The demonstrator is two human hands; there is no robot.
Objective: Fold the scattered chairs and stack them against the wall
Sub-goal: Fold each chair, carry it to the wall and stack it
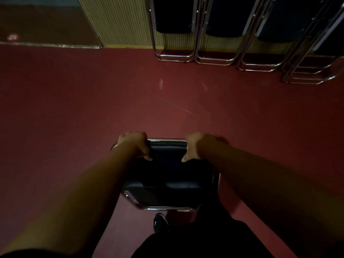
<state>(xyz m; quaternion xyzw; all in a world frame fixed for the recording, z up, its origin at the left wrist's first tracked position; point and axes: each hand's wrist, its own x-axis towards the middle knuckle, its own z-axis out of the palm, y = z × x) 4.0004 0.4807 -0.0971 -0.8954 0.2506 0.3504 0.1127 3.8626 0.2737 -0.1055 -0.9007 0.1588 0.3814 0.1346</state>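
Chair (167,175) near; folded chairs (214,30) ahead, against wall (119,25).

A black, chrome-framed chair (167,175) is well apart from the folded chairs (219,19) leaning in a row against the wall (121,21).

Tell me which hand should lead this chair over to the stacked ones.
Right, probably. Both the left hand and right hand grip the chair by its top edge, but the stacked chairs lean on the wall ahead to the right, so the right hand sits on the nearer side.
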